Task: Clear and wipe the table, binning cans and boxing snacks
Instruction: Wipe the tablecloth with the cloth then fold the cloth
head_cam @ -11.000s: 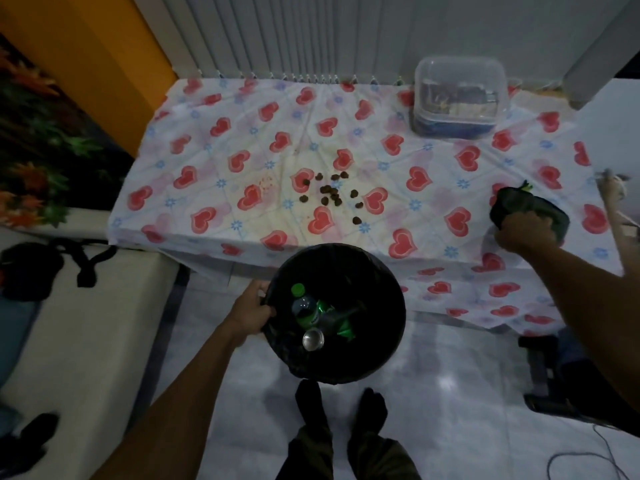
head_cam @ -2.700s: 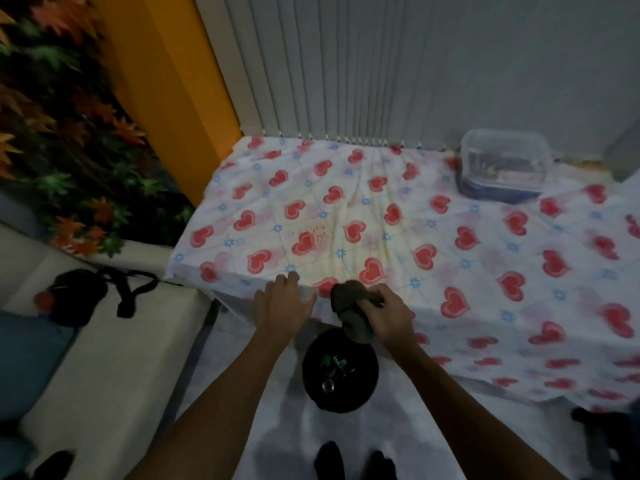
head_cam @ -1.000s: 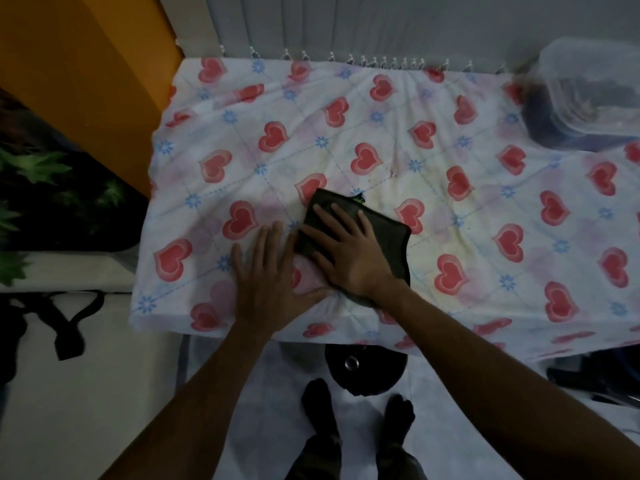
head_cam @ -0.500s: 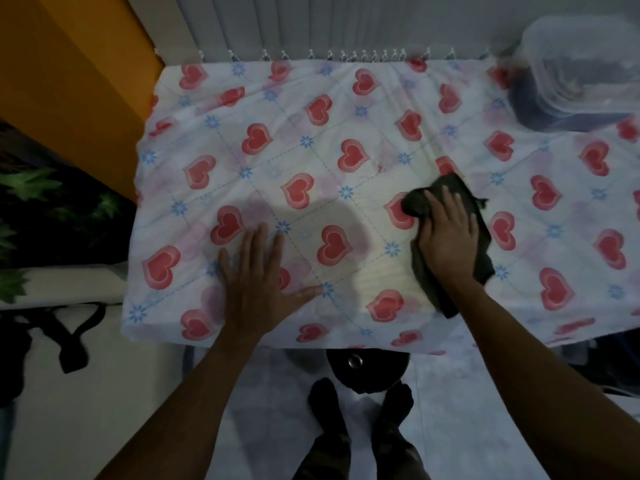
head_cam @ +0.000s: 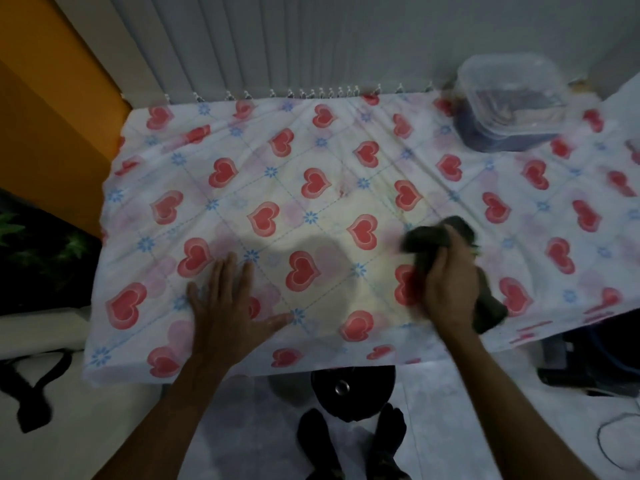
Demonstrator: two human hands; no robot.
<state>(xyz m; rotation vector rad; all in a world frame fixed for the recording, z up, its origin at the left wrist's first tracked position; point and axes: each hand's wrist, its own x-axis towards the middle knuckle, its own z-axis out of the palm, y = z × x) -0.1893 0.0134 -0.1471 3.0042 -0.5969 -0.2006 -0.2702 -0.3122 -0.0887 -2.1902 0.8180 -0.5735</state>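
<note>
The head camera looks down on a dark rag (head_cam: pixel 427 239) near the front edge of the heart-printed tablecloth (head_cam: pixel 311 147), right of the middle. The right hand (head_cam: pixel 450 289) grips the rag, fingers curled over a bunched part while a loose tail sticks out past the wrist; this area is blurred, so the exact finger placement is hard to read. The rag looks soft, limp and light. It will fold and drag rather than slide as one piece, so it is probably best held in a wad under the palm, with the tail tucked in so it does not catch. The left hand (head_cam: pixel 225 306) lies flat on the tablecloth to the left, fingers straight and spread, holding nothing, and seems to pin the fabric down. That matters because the thin tablecloth shows creases and would likely ruck up under a hard wipe. A yellowish stain shows around its centre. At the far right corner stands a clear plastic box (head_cam: pixel 509 98) with its lid on; its contents are too dim to name. On the pale tiled floor below the front edge sits a black bin (head_cam: pixel 367 407), partly hidden, with a can (head_cam: pixel 341 387) showing inside, between the edge and the person's feet (head_cam: pixel 349 441). Grey blinds (head_cam: pixel 311 43) close the back, an orange wall (head_cam: pixel 45 109) and some leaves (head_cam: pixel 45 244) lie to the left, and a cable (head_cam: pixel 613 441) lies at the right.
</note>
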